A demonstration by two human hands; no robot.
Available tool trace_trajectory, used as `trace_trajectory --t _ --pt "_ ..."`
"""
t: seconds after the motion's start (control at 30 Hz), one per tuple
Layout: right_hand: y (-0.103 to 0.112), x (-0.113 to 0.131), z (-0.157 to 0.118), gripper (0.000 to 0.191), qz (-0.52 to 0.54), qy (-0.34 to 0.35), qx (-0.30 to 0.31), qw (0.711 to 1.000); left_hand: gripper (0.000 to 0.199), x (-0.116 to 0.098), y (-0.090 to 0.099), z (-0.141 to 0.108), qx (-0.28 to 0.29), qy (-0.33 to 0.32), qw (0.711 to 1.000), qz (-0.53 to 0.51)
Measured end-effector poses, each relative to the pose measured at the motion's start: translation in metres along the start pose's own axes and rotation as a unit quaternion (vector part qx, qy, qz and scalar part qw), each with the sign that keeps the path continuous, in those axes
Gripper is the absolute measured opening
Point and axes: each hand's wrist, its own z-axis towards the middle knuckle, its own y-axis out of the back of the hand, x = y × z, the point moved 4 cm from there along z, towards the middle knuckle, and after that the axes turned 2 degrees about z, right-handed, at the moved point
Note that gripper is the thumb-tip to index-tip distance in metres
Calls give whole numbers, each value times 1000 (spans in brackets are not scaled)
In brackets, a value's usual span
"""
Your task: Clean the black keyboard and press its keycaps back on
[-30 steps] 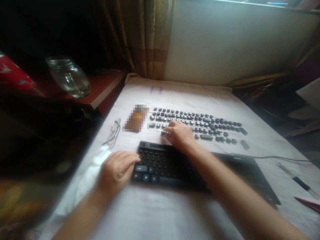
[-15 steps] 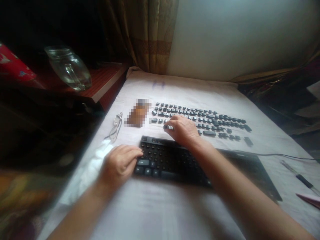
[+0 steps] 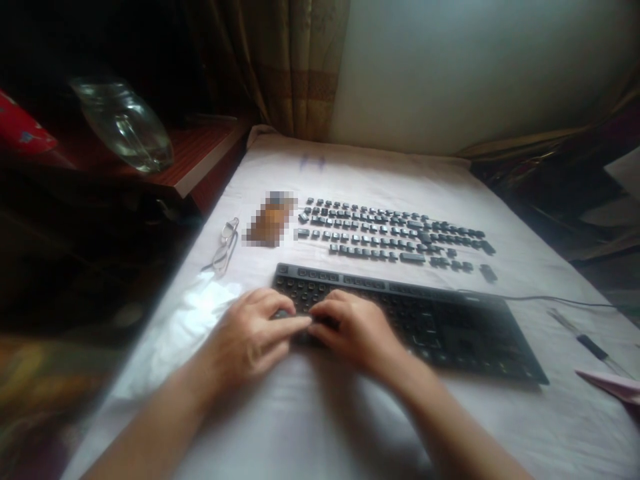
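Observation:
A black keyboard (image 3: pixel 430 327) lies on the white cloth, with many of its key positions lacking caps. My right hand (image 3: pixel 357 327) is over its lower left part, thumb and fingertips pinched on a small dark keycap that is mostly hidden. From the left end, my left hand (image 3: pixel 255 330) rests against the keyboard, holding nothing; its index finger reaches out to the right hand's fingertips. Both hands cover the keyboard's lower left corner. Behind the keyboard, loose black keycaps (image 3: pixel 413 258) lie in several rows laid out like a keyboard.
Left of the keycaps are a blurred-out orange-brown object (image 3: pixel 270 220) and eyeglasses (image 3: pixel 225 245). A crumpled white plastic bag (image 3: pixel 187 320) lies by my left forearm. A cable (image 3: pixel 540 298) and a dark-handled tool (image 3: pixel 593 347) are at right. A glass jug (image 3: pixel 130 130) stands on the wooden shelf (image 3: pixel 200 153).
My right hand has drawn back from the lowest row of loose keycaps to the keyboard's lower left. My left hand has shifted right, its index finger now stretched towards the right fingertips.

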Motion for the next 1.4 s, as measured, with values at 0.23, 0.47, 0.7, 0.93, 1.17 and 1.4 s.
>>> trace_trajectory --t 0.23,0.47,0.7,0.93,1.17,1.4 --pt "-3 0 -1 19 19 -1 15 1000 41 -2 -2 2 23 -6 1000 17" --pt "-3 0 -5 21 27 10 -4 1000 41 -3 -3 2 26 8 1000 -4" --pt "-5 -4 -9 20 20 25 -30 999 42 -4 -3 2 37 18 999 -13" --pt "-6 0 -12 21 -10 23 -26 999 40 -6 -1 4 19 -5 1000 6" --pt "-4 7 -14 20 -74 13 -22 997 32 -11 -1 7 21 -15 1000 15" --pt "-3 5 -11 21 -62 8 -3 998 32 -12 1 8 7 -16 999 33"
